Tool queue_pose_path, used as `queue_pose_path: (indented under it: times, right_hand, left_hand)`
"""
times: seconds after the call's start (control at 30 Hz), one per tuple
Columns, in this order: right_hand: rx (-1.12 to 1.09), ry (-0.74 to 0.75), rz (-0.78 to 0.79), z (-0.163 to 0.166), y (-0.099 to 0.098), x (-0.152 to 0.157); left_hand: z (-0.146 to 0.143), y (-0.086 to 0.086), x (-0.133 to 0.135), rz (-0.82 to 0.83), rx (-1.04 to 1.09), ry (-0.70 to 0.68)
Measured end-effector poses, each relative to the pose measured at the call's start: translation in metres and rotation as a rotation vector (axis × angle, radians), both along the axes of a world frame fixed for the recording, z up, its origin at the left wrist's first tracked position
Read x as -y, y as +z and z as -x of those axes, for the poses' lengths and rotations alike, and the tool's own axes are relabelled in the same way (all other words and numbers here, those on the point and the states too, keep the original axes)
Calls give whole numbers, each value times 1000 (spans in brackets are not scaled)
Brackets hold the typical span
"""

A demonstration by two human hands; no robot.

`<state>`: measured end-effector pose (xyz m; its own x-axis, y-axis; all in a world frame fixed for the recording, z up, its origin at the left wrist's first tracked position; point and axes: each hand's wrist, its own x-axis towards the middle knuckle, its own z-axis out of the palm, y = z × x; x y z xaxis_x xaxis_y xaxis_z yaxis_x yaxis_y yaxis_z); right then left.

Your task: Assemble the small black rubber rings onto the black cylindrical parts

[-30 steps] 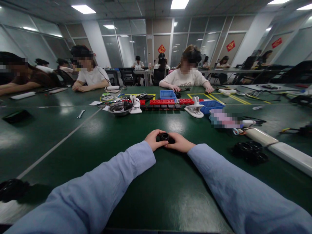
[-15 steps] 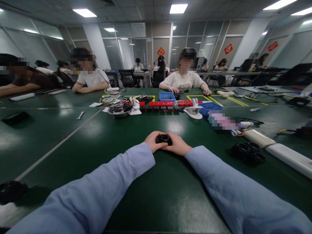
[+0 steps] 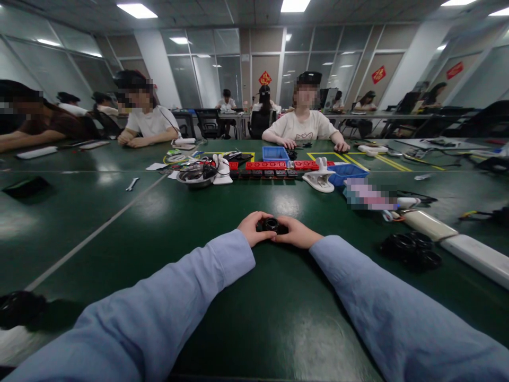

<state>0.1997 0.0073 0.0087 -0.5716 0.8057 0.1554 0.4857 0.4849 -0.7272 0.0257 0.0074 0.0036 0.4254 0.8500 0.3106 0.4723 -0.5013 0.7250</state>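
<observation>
A small black round part point(image 3: 271, 225) with a ring-shaped top rests on the green table point(image 3: 167, 233), straight ahead of me. My left hand point(image 3: 253, 229) grips its left side with curled fingers. My right hand point(image 3: 297, 232) closes on its right side. Both arms wear light blue sleeves and stretch forward over the table. The part's underside is hidden between my fingers.
Several black ring parts point(image 3: 411, 250) lie to the right, beside long white bars point(image 3: 475, 254). A metal bowl point(image 3: 195, 178), red strips point(image 3: 265, 165), blue bins point(image 3: 275, 154) and a white clamp point(image 3: 319, 179) sit across the table. Other people sit along the far and left sides. A black object point(image 3: 19, 310) lies at the near left.
My hands and the black part have kept their grip and place. The person opposite has lifted their head, and my view has shifted slightly.
</observation>
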Motion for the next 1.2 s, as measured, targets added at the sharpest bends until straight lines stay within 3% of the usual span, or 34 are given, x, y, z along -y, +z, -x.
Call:
queue_pose_path:
  times: [0.17, 0.37, 0.47, 0.57, 0.67, 0.8, 1.2]
  right_hand:
    - [32, -68, 2, 2, -4, -1]
    - [286, -424, -179, 19, -6, 4]
    - [378, -502, -251, 26, -4, 10]
    - [332, -424, -271, 24, -2, 14]
    - [211, -240, -264, 14, -1, 12]
    - [136, -73, -148, 2, -1, 5]
    - [44, -43, -61, 0, -3, 2]
  left_hand:
    - [-4, 1, 3, -20, -12, 44]
    - [-12, 2, 7, -89, -65, 275]
    - [-11, 2, 6, -100, -73, 283]
    - [-6, 2, 4, -93, -51, 190]
    - [-1, 3, 2, -50, -42, 82]
    - [2, 2, 1, 2, -28, 19]
    - [2, 5, 3, 19, -14, 16]
